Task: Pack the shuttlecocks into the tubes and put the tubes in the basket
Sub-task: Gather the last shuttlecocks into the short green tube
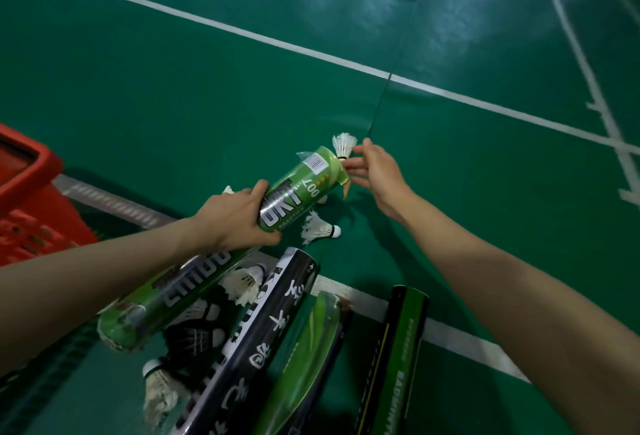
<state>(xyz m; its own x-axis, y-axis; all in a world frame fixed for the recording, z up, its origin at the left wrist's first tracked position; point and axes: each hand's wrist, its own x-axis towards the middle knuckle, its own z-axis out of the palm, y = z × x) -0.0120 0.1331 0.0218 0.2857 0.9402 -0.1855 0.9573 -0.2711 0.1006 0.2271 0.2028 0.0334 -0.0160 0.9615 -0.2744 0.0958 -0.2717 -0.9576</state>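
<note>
My left hand (232, 219) grips a long green tube (301, 188) around its middle and holds it slanted, open end pointing away from me. My right hand (379, 174) is at that far mouth, fingertips pinching the cork of a white shuttlecock (344, 144) whose feathers point up just above the rim. Another white shuttlecock (317, 228) lies on the floor under the tube. More white shuttlecocks (242, 282) and black shuttlecocks (197, 334) are scattered near me. A red basket (31, 192) stands at the left.
Three more tubes lie on the green court floor in front of me: a black tube (263, 341) with white characters, a green tube (304, 365) and a dark tube (394, 358). A thin black rod (388, 81) crosses the white court line (207, 24).
</note>
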